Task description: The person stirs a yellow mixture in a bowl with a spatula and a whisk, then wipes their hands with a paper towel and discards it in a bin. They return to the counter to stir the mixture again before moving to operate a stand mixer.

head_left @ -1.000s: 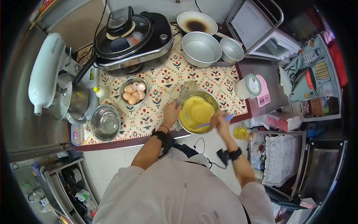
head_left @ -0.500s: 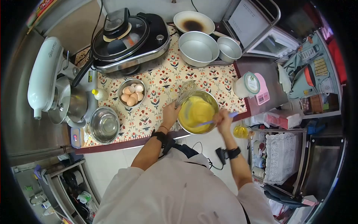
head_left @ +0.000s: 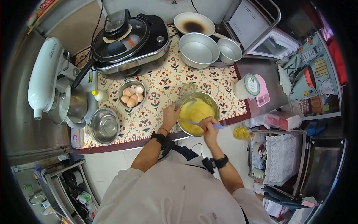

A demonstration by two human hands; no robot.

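Note:
A metal mixing bowl (head_left: 216, 108) with thick yellow batter (head_left: 201, 111) sits at the counter's front edge. My left hand (head_left: 170, 116) is closed around the handle of a wire whisk (head_left: 186, 92), beside the bowl's left rim; the whisk's wires point up and away over the bowl's far left side. In my right hand (head_left: 209, 127) is a spatula with a purple handle (head_left: 217, 127), gripped over the bowl's near right rim. The spatula's lower end reaches into the batter, its blade mostly hidden.
Left of the bowl are a bowl of eggshells (head_left: 132, 94), a metal bowl (head_left: 104, 126), a small yellow-capped bottle (head_left: 100, 95) and a stand mixer (head_left: 46, 74). Behind stand an electric griddle (head_left: 130, 44) and round cake pans (head_left: 198, 49). To the right are a lidded tub (head_left: 246, 87) and pink scale (head_left: 263, 91).
My right hand has moved left and nearer to me with the spatula, from the bowl's right side to its near right rim. The left hand and whisk stay nearly in place.

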